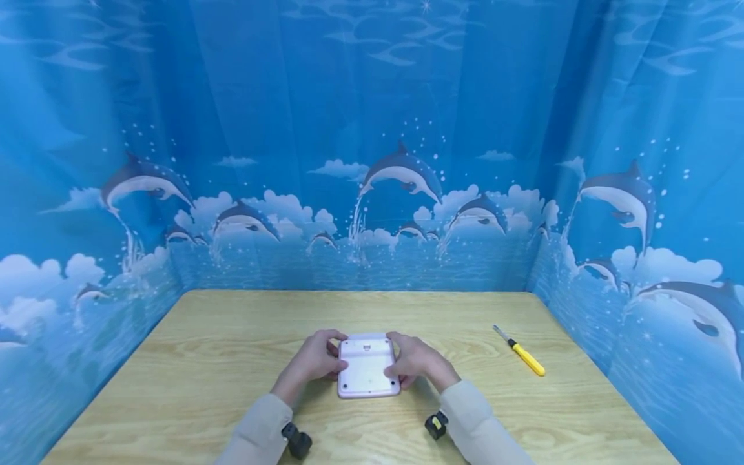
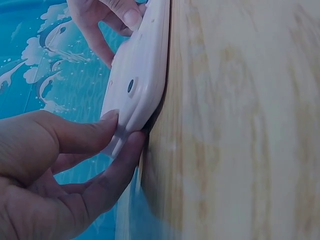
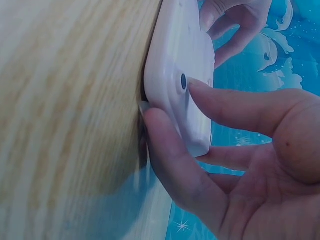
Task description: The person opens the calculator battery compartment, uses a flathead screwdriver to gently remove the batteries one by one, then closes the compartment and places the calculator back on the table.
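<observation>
A pale pink calculator (image 1: 366,378) lies back side up at the middle of the table, with dark round feet near its corners and a small dark mark close to its far edge. My left hand (image 1: 316,357) grips its left side, thumb on the back face and fingers at the edge and underneath. On the opposite side my right hand (image 1: 416,359) holds it the same way; in the right wrist view its thumb is right beside a dark foot (image 3: 183,81). The calculator's front face is hidden, turned toward the table.
To the right on the wooden table (image 1: 232,323) lies a screwdriver (image 1: 527,359) with a yellow handle, its tip pointing away and leftward. A blue dolphin-print curtain (image 1: 325,161) surrounds the table at the back and both sides.
</observation>
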A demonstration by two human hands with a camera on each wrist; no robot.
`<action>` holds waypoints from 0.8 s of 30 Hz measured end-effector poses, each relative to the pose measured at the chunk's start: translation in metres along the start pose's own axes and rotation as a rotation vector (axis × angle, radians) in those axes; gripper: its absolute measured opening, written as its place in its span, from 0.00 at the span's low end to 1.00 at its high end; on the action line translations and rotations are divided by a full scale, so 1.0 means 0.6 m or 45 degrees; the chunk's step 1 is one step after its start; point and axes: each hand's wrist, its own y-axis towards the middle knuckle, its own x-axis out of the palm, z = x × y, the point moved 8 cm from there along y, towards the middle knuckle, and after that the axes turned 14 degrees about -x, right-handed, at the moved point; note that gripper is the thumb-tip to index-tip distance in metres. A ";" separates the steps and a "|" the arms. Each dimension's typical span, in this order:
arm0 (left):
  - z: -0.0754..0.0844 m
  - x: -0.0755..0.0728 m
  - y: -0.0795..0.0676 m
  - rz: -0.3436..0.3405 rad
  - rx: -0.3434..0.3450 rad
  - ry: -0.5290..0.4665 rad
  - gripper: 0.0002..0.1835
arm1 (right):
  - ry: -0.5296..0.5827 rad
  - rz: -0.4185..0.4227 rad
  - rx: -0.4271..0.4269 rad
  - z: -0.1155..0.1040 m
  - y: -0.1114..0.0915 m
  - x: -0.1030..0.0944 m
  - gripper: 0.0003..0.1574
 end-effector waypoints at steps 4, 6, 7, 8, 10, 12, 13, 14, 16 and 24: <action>0.000 0.000 0.001 0.006 -0.006 0.003 0.29 | -0.009 -0.003 0.011 0.001 0.000 0.000 0.54; 0.001 0.000 0.001 0.007 -0.007 0.009 0.29 | -0.013 -0.003 0.014 0.001 0.000 0.000 0.54; 0.002 0.000 0.000 0.006 -0.007 0.012 0.29 | -0.013 -0.004 0.014 0.000 0.000 0.000 0.54; 0.002 0.000 0.000 0.004 -0.006 0.013 0.29 | -0.013 -0.004 0.015 0.001 0.000 0.000 0.54; 0.003 -0.001 -0.002 0.000 -0.005 0.015 0.29 | -0.013 -0.005 0.012 0.000 0.001 0.000 0.54; 0.004 -0.001 -0.003 -0.005 -0.004 0.014 0.30 | -0.011 -0.006 0.006 -0.001 0.001 0.000 0.54; 0.005 -0.002 -0.003 -0.006 -0.004 0.011 0.30 | -0.010 -0.006 0.004 -0.001 0.002 0.000 0.54; 0.005 -0.002 -0.004 -0.007 -0.005 0.010 0.30 | -0.009 -0.006 0.003 -0.002 0.002 0.000 0.53; 0.005 -0.002 -0.005 -0.007 -0.005 0.010 0.30 | -0.012 -0.006 -0.002 -0.003 0.002 0.000 0.53; 0.007 -0.001 -0.006 -0.016 0.013 -0.004 0.29 | -0.070 0.011 -0.031 -0.014 0.000 -0.006 0.47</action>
